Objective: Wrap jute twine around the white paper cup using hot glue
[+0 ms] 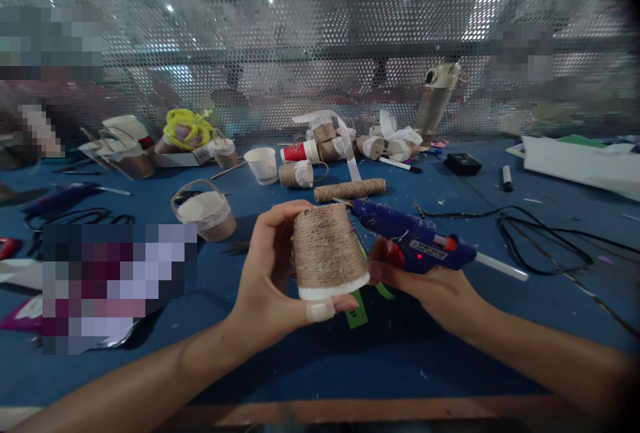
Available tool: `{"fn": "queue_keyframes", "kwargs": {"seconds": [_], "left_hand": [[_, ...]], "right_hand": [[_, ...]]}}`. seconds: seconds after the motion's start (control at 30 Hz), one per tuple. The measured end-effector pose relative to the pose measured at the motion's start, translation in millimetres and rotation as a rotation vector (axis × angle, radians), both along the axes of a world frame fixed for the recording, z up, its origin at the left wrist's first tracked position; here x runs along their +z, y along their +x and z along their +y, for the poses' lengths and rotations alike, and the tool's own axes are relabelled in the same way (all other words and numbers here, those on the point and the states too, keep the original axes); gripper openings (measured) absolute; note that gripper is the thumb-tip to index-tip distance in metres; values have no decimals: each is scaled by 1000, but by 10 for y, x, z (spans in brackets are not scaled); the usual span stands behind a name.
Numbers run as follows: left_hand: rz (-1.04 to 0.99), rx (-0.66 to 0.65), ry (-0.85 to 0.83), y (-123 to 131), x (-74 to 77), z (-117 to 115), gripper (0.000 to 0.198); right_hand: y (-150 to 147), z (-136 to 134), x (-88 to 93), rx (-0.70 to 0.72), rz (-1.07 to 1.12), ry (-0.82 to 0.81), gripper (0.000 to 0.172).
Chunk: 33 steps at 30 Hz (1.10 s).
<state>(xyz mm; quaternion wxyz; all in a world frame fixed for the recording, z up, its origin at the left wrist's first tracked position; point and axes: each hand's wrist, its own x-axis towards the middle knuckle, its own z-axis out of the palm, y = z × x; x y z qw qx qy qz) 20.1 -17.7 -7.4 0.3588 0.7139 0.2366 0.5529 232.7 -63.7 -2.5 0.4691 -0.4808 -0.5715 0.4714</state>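
My left hand (273,266) is wrapped round a paper cup (330,246) covered in coiled brown twine. The cup is turned over, its white rim showing at the bottom; a white bandage circles my left thumb. In my right hand (425,283) is a blue glue gun (410,236), with its red trigger near my fingers and a clear glue stick (500,266) poking out of the back. The gun's nozzle points left, close to the cup's upper edge; whether they touch I cannot tell. Below the cup lies a green piece (357,313) with dark marks.
Behind the cup lies a roll of twine (350,190). Around it stand a white cup (261,165), a twine basket (205,213) and several wrapped cups. Black cable (545,246) loops at right. A bottle (437,103) stands before the perforated metal screen (300,33).
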Motion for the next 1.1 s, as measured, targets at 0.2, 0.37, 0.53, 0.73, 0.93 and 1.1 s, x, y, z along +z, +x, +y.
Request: {"fn": "queue_keyframes", "kwargs": {"seconds": [0.2,0.37,0.53,0.73,0.93,1.1], "left_hand": [[4,-12,11,27,-24,-4,83],[30,-49,-14,30,-21,-11,85],[95,0,-21,-44,27,33,82],[348,60,16,-114,110,79,79],[375,-61,-66,-143,64,113,84],[396,-127,-54,-164,35,147,85]], "right_hand": [[6,16,-52,7,39,-22,15],[12,36,-56,-6,2,-11,15],[26,47,-103,-47,47,30,12],[77,70,-243,-146,124,71,19],[109,6,-236,-316,-88,77,24],[126,-46,-130,-302,-186,135,24]]}}
